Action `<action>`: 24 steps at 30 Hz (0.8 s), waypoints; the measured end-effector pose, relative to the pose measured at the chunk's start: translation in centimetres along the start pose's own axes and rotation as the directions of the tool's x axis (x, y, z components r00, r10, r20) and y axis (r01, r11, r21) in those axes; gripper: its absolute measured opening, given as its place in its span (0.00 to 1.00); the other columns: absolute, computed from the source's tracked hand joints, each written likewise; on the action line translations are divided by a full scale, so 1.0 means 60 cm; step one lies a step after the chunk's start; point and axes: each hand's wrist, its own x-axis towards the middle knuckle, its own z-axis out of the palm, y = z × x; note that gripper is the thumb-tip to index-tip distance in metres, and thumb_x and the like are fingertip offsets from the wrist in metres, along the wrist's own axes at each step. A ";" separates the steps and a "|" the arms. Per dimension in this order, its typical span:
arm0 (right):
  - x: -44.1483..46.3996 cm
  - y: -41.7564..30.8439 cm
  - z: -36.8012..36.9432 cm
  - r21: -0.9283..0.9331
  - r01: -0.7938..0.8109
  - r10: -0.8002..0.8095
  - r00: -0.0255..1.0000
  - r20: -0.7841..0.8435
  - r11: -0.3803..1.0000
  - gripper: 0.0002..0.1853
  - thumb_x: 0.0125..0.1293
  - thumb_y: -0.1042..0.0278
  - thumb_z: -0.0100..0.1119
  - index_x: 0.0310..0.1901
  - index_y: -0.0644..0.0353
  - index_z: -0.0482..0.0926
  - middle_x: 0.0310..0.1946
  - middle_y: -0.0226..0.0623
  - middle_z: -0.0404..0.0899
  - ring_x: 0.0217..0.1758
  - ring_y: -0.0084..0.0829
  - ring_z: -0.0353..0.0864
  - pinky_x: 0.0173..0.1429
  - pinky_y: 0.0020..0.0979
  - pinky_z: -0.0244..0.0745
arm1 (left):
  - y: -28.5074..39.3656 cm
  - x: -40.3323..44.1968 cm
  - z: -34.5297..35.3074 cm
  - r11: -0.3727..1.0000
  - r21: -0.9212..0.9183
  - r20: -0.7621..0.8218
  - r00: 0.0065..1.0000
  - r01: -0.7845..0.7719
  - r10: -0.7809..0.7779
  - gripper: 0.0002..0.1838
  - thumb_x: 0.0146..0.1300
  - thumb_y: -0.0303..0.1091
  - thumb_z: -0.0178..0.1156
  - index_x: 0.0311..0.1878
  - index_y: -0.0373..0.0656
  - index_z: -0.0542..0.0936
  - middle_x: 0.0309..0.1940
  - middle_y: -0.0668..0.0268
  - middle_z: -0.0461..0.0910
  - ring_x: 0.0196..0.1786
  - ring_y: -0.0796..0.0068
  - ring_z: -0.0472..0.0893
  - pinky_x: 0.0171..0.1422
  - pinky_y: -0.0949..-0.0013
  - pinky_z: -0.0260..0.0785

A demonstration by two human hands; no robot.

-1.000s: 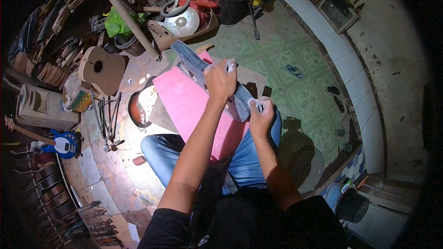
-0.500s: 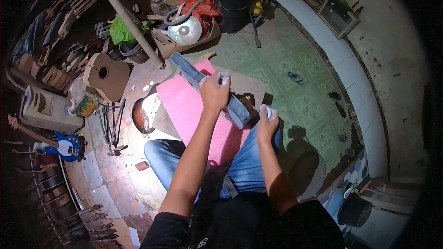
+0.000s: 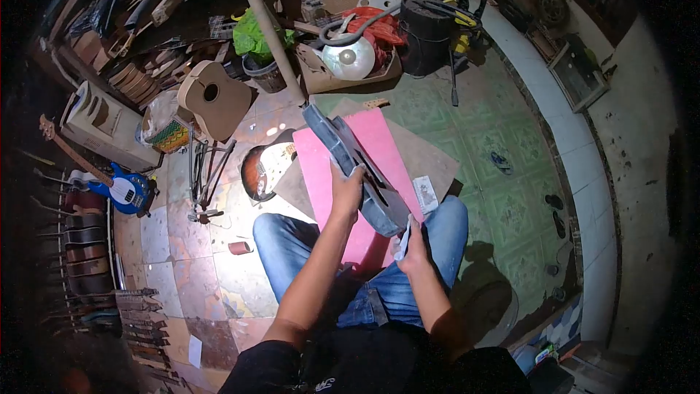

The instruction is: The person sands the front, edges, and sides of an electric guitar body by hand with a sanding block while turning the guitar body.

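A grey guitar-shaped body [image 3: 379,204] stands tilted on its edge over a pink board [image 3: 317,179] across my lap. My left hand [image 3: 347,191] is wrapped round its near left side, about midway along. My right hand [image 3: 414,246] is closed on a pale crumpled cloth or paper [image 3: 402,242], at the body's lower right end. Under the pink board lies a flat brownish board [image 3: 430,160]. A small printed packet [image 3: 424,193] rests on that board, to the right of the body.
Left on the floor are a sunburst guitar body [image 3: 257,174], a metal stand [image 3: 208,175] and a blue bass [image 3: 125,191]. An unfinished acoustic body [image 3: 216,98] stands behind. A carton [image 3: 350,86], a black bucket [image 3: 425,44] and a slanting pole [image 3: 270,29] are ahead.
The grey body has turned steeper and moved nearer to me. My left hand has shifted along its side. My right hand has come in to its lower end. The view has shifted, and the packet now shows.
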 end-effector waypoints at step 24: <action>0.061 0.017 -0.042 0.098 -0.436 0.416 0.893 0.172 0.895 0.16 0.75 0.37 0.53 0.44 0.38 0.76 0.23 0.25 0.74 0.16 0.22 0.70 0.17 0.22 0.63 | 0.082 0.137 -0.074 0.959 -0.281 -0.147 0.989 -0.036 -0.006 0.09 0.52 0.22 0.57 0.38 0.34 0.75 0.28 0.58 0.79 0.30 0.62 0.82 0.34 0.56 0.81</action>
